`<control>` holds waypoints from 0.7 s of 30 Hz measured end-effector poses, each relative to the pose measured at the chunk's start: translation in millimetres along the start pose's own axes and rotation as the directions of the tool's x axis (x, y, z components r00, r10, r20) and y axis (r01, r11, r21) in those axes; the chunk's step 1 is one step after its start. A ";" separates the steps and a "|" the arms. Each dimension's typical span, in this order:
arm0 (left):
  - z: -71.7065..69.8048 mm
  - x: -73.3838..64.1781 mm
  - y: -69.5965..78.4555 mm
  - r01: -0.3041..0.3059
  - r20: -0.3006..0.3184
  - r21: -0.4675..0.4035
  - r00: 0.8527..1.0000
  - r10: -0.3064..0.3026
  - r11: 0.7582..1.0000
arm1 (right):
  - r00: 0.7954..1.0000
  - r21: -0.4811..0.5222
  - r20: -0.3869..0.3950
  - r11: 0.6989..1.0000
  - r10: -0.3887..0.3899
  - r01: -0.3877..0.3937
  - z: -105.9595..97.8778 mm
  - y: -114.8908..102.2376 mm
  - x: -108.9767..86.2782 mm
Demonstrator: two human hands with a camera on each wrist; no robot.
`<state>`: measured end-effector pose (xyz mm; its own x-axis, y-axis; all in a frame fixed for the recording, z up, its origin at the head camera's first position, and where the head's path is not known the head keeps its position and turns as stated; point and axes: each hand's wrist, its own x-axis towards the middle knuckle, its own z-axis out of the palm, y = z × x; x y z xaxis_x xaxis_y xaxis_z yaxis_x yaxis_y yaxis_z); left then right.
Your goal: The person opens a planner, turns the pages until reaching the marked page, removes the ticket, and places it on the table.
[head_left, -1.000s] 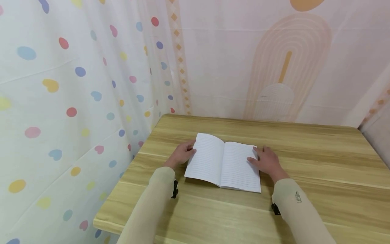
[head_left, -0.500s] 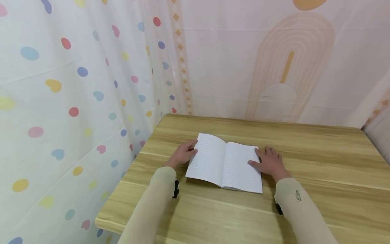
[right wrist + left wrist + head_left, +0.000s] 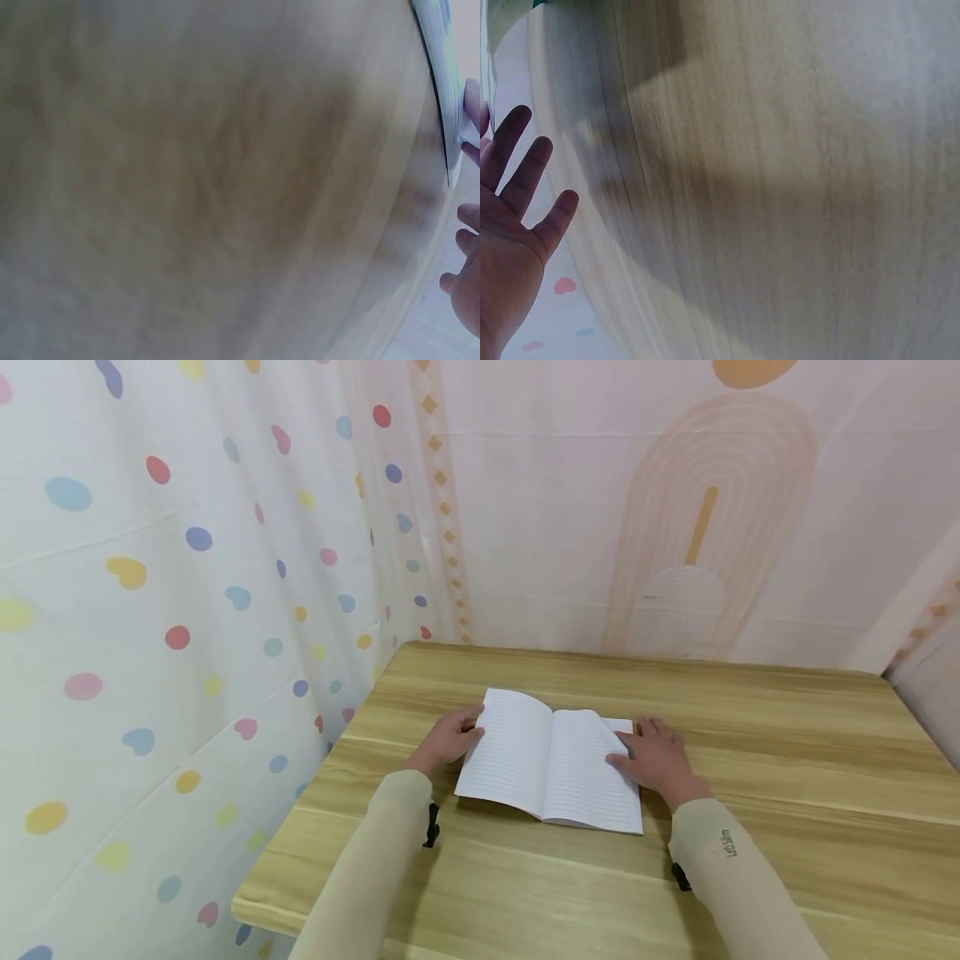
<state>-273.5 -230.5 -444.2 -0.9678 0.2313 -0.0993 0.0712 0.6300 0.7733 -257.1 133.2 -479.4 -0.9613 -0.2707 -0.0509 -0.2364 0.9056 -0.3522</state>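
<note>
An open notebook (image 3: pixel 517 752) with lined white pages lies on the wooden table (image 3: pixel 525 885), its left side raised a little. My left hand (image 3: pixel 450 739) pinches the left edge between thumb and forefinger; in the left wrist view the other fingers of that left hand (image 3: pixel 517 232) spread out away from it. On the right, my right hand (image 3: pixel 660 764) pinches the right-hand page (image 3: pixel 588 777) by its outer edge, thumb on top. That page's far corner bends up, baring the sheet beneath. The right wrist view shows the notebook's edge (image 3: pixel 442 75) beside the right hand (image 3: pixel 469 292).
A curtain with coloured dots (image 3: pixel 225 693) hangs along the table's left side. Another pale curtain with an arch pattern (image 3: pixel 540 527) hangs behind the far edge. The table's near left corner (image 3: pixel 247 906) is rounded.
The right hand's fingers have drawn in at the right-hand page, and its far corner, flat before, is now bent up. The left hand keeps its hold at the left edge.
</note>
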 end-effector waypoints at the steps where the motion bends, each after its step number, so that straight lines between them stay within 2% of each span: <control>1: 0.0 -0.2 -0.2 0.001 0.000 0.003 1.000 -0.001 1.000 | 1.000 0.010 -0.008 1.000 -0.003 0.003 0.9 -0.2 0.7; 7: -0.6 -1.2 0.3 0.007 0.004 0.008 1.000 -0.007 1.000 | 0.997 0.102 -0.082 0.995 0.005 0.003 0.8 -1.4 1.8; 11: -0.9 -1.2 1.1 -0.001 0.004 0.015 1.000 0.001 1.000 | 0.994 0.235 -0.098 0.971 0.055 -0.031 -4.2 -5.0 2.7; 13: -1.1 -1.7 1.9 -0.007 0.002 0.019 1.000 0.007 1.000 | 0.992 0.335 -0.091 0.940 0.092 -0.056 -8.3 -8.1 2.5; 18: -1.0 -1.6 1.7 -0.011 -0.001 0.025 1.000 0.011 1.000 | 0.983 0.541 -0.095 0.837 0.155 -0.080 -20.1 -20.9 3.3; 21: -0.8 -0.2 0.4 -0.013 -0.001 0.019 1.000 0.013 1.000 | 0.985 0.663 -0.082 0.746 0.152 -0.060 -25.8 -33.8 3.3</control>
<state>-273.4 -230.9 -443.3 -0.9669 0.2391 -0.0889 0.0884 0.6411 0.7623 -255.9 110.1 -443.6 -0.9944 -0.1022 -0.0274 -0.0247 0.4756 -0.8793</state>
